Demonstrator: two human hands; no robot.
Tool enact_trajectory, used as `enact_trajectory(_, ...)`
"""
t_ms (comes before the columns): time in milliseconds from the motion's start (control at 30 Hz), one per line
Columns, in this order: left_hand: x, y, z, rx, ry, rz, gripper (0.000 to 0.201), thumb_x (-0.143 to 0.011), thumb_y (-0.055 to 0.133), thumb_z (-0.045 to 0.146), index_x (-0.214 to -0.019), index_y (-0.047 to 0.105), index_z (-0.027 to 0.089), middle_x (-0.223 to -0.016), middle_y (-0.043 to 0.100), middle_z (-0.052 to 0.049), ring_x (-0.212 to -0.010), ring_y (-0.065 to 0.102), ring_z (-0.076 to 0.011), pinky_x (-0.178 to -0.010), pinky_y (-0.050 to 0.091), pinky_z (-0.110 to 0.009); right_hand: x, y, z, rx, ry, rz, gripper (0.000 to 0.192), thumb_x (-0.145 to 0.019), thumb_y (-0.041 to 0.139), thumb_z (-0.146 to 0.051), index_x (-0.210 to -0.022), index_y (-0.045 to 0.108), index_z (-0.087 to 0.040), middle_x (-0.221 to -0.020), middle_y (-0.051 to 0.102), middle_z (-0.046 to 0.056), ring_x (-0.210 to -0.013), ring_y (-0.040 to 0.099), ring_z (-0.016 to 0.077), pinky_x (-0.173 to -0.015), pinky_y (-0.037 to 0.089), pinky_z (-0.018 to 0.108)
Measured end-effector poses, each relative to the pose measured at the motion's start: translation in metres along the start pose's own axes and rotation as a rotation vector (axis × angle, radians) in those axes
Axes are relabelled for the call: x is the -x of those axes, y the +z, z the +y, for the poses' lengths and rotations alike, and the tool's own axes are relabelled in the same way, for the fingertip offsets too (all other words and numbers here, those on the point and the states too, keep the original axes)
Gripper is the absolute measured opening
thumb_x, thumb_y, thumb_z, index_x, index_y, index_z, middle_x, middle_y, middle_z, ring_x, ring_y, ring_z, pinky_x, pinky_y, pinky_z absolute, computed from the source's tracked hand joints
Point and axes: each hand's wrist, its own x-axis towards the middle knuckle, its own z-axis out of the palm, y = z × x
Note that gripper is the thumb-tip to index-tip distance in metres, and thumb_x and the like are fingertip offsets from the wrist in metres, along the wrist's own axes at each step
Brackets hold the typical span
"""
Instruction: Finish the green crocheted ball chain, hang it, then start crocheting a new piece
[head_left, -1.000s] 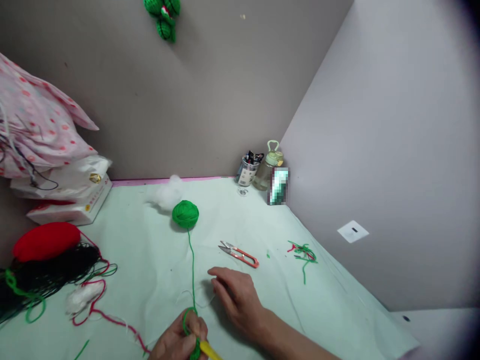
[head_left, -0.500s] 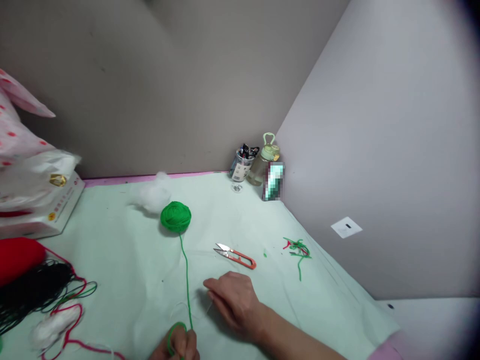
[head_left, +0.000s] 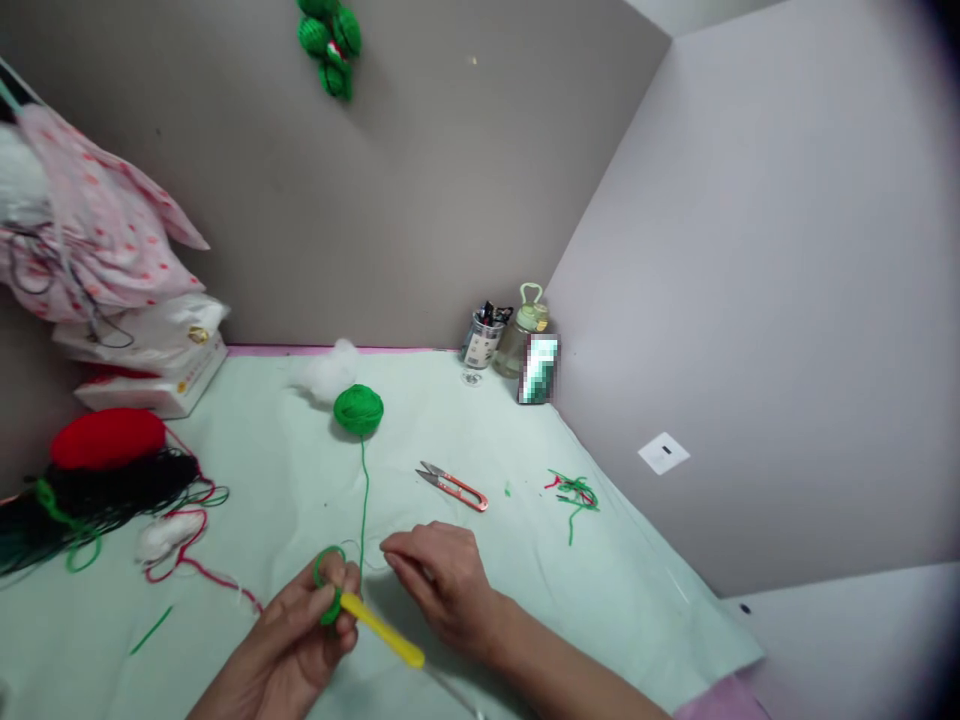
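Head view: green loop (head_left: 328, 575) and yellow hook (head_left: 382, 630) low at centre, just above the cloth (head_left: 300, 480). Left hand (head_left: 300, 640) clenched on both, loop pinched at the fingertips, hook handle slanting out to the right, probably so the work stays put. Right hand (head_left: 439, 580) close beside, fingers curled and lowered to the cloth, seemingly pinching something fine; cannot tell what, if anything. Strand (head_left: 364, 500) running straight from the loop up to the green ball (head_left: 358, 410), free to feed. White stuffing (head_left: 330, 368) just behind the ball. Snips (head_left: 454, 487) lying near the right hand, within easy reach. Yarn scraps (head_left: 574, 492) further right. Jar (head_left: 480, 345) and bottle (head_left: 529, 330) tucked into the corner. Red piece (head_left: 109, 438) and black yarn (head_left: 112, 490) at far left.
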Motion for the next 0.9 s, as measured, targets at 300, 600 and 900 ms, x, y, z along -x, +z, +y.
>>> enact_trajectory(300, 0.01, 0.007, -0.016, -0.121, 0.124, -0.154, 0.012, -0.078, 0.085, 0.019, -0.085, 0.074, 0.017, -0.092, 0.062, -0.001, -0.077, 0.062, -0.0122, -0.072, 0.061, -0.022, -0.001, -0.029, -0.042, -0.555, 0.214, -0.051, 0.028, -0.093, 0.067, -0.022, -0.121, 0.066, -0.023, -0.097, 0.07, 0.005, -0.084, 0.065, 0.0153, -0.082, 0.056, 0.031)
enact_trajectory(600, 0.021, 0.023, -0.025, -0.235, 0.207, -0.204, 0.019, -0.078, 0.086, 0.029, -0.087, 0.072, 0.018, -0.092, 0.061, -0.001, -0.082, 0.062, -0.0128, -0.074, 0.059, -0.021, 0.019, -0.046, -0.059, -0.598, 0.233, -0.024, 0.029, -0.092, 0.069, -0.023, -0.121, 0.071, -0.026, -0.102, 0.066, 0.006, -0.096, 0.063, 0.0188, -0.087, 0.053, 0.034)
enact_trajectory(900, 0.032, 0.048, -0.031, -0.424, 0.3, -0.383, 0.017, -0.084, 0.08, 0.026, -0.098, 0.072, 0.022, -0.096, 0.067, 0.0, -0.089, 0.063, -0.0129, -0.084, 0.054, -0.022, 0.027, -0.05, -0.06, -0.705, 0.452, 0.235, 0.018, -0.097, 0.063, -0.035, -0.106, 0.079, -0.03, -0.095, 0.07, 0.002, -0.083, 0.068, 0.0157, -0.078, 0.056, 0.029)
